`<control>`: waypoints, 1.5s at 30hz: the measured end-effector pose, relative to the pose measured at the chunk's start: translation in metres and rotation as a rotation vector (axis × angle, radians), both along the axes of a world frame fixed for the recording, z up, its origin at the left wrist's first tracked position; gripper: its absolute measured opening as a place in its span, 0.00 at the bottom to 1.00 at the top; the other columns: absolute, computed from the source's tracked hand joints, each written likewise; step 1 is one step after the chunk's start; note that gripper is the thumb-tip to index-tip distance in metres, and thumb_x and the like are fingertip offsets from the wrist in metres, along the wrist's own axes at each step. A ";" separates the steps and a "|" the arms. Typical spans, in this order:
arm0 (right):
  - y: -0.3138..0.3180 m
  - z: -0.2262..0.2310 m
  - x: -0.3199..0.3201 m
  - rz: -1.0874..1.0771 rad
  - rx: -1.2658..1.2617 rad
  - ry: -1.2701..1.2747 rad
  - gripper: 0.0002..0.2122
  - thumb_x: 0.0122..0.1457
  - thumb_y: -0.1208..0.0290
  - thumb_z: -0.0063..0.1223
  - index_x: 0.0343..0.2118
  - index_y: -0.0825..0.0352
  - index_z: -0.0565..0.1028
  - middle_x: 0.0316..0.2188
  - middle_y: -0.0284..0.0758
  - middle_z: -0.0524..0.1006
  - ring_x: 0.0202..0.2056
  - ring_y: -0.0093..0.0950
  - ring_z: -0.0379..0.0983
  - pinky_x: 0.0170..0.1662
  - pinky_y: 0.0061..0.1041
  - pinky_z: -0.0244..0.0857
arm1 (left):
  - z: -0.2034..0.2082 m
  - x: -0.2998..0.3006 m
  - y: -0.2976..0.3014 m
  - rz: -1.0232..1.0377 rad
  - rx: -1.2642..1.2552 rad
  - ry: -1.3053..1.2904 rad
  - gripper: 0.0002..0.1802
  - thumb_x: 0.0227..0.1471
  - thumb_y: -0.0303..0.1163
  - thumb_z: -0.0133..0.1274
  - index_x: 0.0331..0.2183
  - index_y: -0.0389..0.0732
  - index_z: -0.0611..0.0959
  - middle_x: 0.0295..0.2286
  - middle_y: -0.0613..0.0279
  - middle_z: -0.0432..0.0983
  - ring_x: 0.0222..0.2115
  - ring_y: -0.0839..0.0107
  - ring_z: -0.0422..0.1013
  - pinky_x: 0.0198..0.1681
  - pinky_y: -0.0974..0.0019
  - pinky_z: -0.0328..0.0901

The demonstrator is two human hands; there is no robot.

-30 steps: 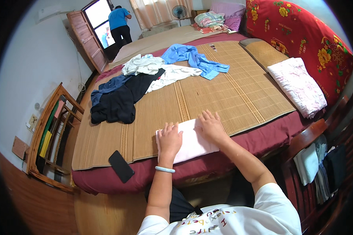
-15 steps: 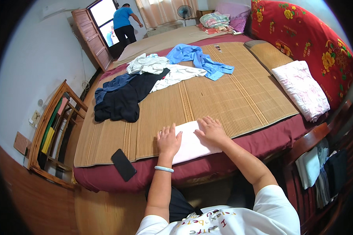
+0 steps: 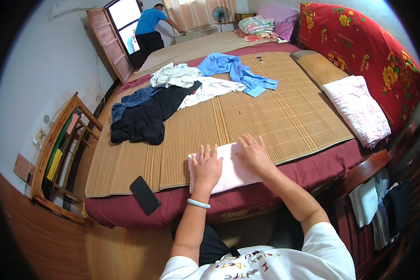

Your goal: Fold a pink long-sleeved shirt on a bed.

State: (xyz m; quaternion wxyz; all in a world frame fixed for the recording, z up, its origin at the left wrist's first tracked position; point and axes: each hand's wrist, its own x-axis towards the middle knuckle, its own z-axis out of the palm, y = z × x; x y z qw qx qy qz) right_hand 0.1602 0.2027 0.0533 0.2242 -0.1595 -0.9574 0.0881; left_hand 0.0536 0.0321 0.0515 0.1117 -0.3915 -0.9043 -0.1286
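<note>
A folded pale pink cloth (image 3: 231,173) lies at the near edge of the bamboo mat (image 3: 247,122). My left hand (image 3: 206,169) rests flat on its left part, fingers apart. Over the right part is my right hand (image 3: 255,156), its fingers stretched out; whether its palm presses the cloth I cannot tell. Farther back on the mat lie loose clothes: a black garment (image 3: 142,122), a dark blue one (image 3: 134,101), a white patterned one (image 3: 176,75) and a blue shirt (image 3: 238,72).
A black phone (image 3: 145,196) lies at the bed's near left edge. At the right are a folded white-and-pink quilt (image 3: 359,109) and a wooden chair (image 3: 366,170) with folded clothes (image 3: 365,201). A person in a blue shirt (image 3: 148,22) bends near the doorway.
My left hand has moved from the cloth's left edge onto the cloth, uncovering that edge. My right hand has shifted slightly. The person at the back now leans right with an arm stretched out.
</note>
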 end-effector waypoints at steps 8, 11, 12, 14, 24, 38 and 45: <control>-0.040 -0.016 -0.003 0.185 0.051 -0.067 0.30 0.63 0.49 0.42 0.61 0.68 0.65 0.63 0.45 0.62 0.66 0.40 0.55 0.67 0.49 0.43 | -0.012 -0.007 -0.002 -0.029 0.008 -0.047 0.31 0.61 0.49 0.44 0.60 0.43 0.69 0.60 0.48 0.62 0.64 0.50 0.53 0.65 0.42 0.46; -0.030 -0.014 0.000 0.174 -0.017 -0.109 0.33 0.62 0.44 0.40 0.62 0.66 0.64 0.64 0.45 0.61 0.67 0.40 0.52 0.67 0.50 0.40 | -0.013 -0.015 -0.007 -0.005 0.009 -0.038 0.32 0.60 0.50 0.44 0.60 0.42 0.69 0.59 0.47 0.63 0.63 0.50 0.54 0.65 0.44 0.47; -0.025 -0.013 0.001 0.186 -0.024 -0.092 0.33 0.62 0.44 0.40 0.62 0.66 0.64 0.64 0.45 0.61 0.67 0.40 0.52 0.67 0.50 0.40 | -0.013 -0.017 -0.009 0.002 0.004 -0.048 0.33 0.60 0.51 0.44 0.60 0.41 0.69 0.59 0.46 0.63 0.63 0.49 0.54 0.65 0.45 0.46; -0.016 -0.012 0.005 0.107 -0.061 -0.126 0.33 0.62 0.43 0.39 0.62 0.65 0.63 0.64 0.46 0.60 0.67 0.40 0.51 0.68 0.48 0.39 | -0.012 -0.021 -0.012 0.025 0.003 -0.061 0.34 0.60 0.52 0.44 0.60 0.41 0.68 0.59 0.47 0.63 0.63 0.50 0.54 0.65 0.43 0.46; 0.037 -0.015 0.019 -0.062 -0.292 -0.181 0.34 0.62 0.43 0.41 0.62 0.68 0.62 0.63 0.44 0.61 0.66 0.39 0.54 0.68 0.48 0.40 | 0.002 -0.022 -0.018 0.153 -0.068 -0.102 0.35 0.60 0.52 0.45 0.61 0.40 0.67 0.59 0.48 0.63 0.64 0.52 0.52 0.65 0.36 0.41; -0.030 -0.013 0.001 0.263 0.021 -0.106 0.30 0.63 0.48 0.44 0.62 0.65 0.64 0.63 0.45 0.62 0.66 0.39 0.54 0.67 0.49 0.42 | -0.010 -0.004 -0.004 -0.027 -0.001 -0.059 0.31 0.61 0.49 0.44 0.60 0.43 0.68 0.60 0.49 0.61 0.64 0.52 0.53 0.65 0.42 0.45; 0.004 -0.015 0.002 0.082 -0.194 -0.126 0.34 0.62 0.43 0.41 0.63 0.66 0.62 0.63 0.46 0.61 0.66 0.39 0.53 0.68 0.48 0.40 | -0.008 -0.020 -0.016 0.065 -0.012 -0.120 0.36 0.60 0.54 0.43 0.61 0.40 0.66 0.60 0.48 0.61 0.63 0.51 0.53 0.65 0.42 0.45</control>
